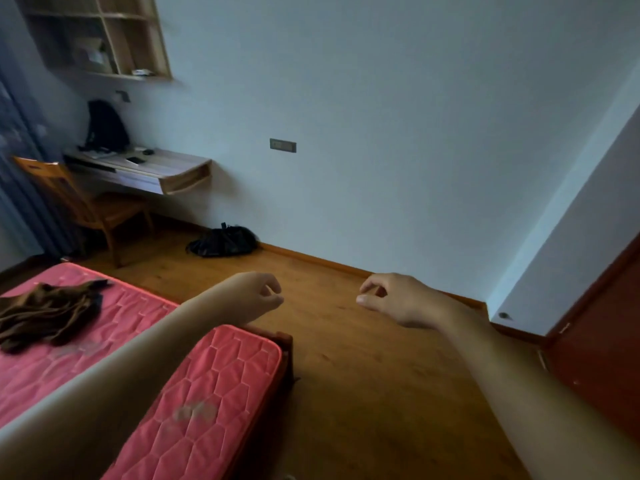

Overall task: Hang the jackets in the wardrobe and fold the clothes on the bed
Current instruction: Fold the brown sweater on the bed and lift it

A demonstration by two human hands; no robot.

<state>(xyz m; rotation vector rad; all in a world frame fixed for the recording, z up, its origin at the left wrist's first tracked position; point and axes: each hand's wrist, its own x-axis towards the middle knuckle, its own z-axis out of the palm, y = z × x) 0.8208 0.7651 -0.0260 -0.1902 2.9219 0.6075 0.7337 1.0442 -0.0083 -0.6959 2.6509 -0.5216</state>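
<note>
A crumpled brown garment (pixel 48 313) lies on the pink quilted mattress (pixel 214 382) at the left. My left hand (pixel 258 296) is stretched out over the foot of the bed, above the wooden floor, its fingers loosely curled and holding nothing. My right hand (pixel 394 299) hovers level with it to the right, also loosely curled and empty. Both hands are well away from the garment. No wardrobe or jacket shows in this view.
A black bag (pixel 223 241) lies on the floor by the wall. A wall-mounted desk (pixel 159 173) with a wooden chair (pixel 83 202) stands at the back left, shelves (pixel 114 36) above it. A dark red door (pixel 602 348) is at the right.
</note>
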